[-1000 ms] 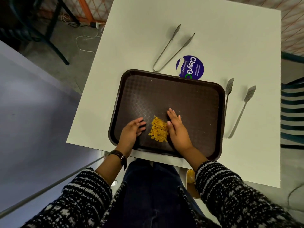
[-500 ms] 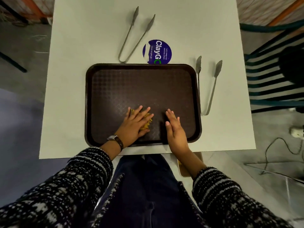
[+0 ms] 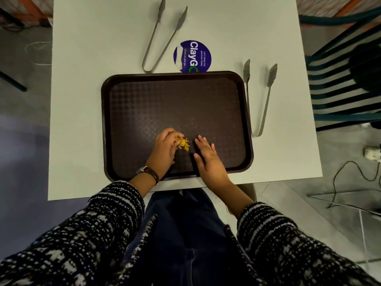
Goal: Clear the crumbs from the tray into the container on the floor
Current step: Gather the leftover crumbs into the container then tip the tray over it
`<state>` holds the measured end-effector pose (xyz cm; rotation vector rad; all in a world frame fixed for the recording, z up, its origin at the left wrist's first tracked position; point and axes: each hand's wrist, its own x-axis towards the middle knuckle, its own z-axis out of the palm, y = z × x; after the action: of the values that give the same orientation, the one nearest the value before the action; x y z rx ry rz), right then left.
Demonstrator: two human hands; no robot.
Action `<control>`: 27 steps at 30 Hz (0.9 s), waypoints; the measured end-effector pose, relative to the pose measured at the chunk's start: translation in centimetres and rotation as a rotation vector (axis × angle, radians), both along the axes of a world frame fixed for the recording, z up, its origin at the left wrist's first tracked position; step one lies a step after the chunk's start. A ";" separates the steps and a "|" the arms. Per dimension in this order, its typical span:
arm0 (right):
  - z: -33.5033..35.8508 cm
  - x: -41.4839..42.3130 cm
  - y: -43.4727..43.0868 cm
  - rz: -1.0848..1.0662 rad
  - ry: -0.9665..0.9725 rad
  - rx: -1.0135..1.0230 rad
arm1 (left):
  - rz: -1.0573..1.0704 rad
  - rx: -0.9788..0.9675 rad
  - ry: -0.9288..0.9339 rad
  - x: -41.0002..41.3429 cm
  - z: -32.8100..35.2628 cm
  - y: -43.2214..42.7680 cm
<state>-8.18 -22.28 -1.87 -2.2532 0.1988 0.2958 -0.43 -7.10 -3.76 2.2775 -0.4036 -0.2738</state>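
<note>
Our left hand (image 3: 165,148) curls its fingers over the yellow crumbs (image 3: 183,143), gripping part of the pile. Just right of it our right hand (image 3: 208,158) lies palm down, fingers straight. Both rest on the brown tray (image 3: 175,100) on the white table (image 3: 78,120). Tongs (image 3: 258,100) lie right of the tray, and second tongs (image 3: 162,36) lie beyond it beside a blue sticker (image 3: 192,56).
</note>
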 end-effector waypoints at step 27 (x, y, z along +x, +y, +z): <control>-3.7 7.3 5.9 0.545 -0.349 -0.284 | 0.971 -1.478 0.968 1.0 3.0 4.8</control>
<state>-0.87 -16.37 -5.54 -2.5656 -0.5997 0.1569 0.54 -2.29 -0.73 0.5324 0.7818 -0.3394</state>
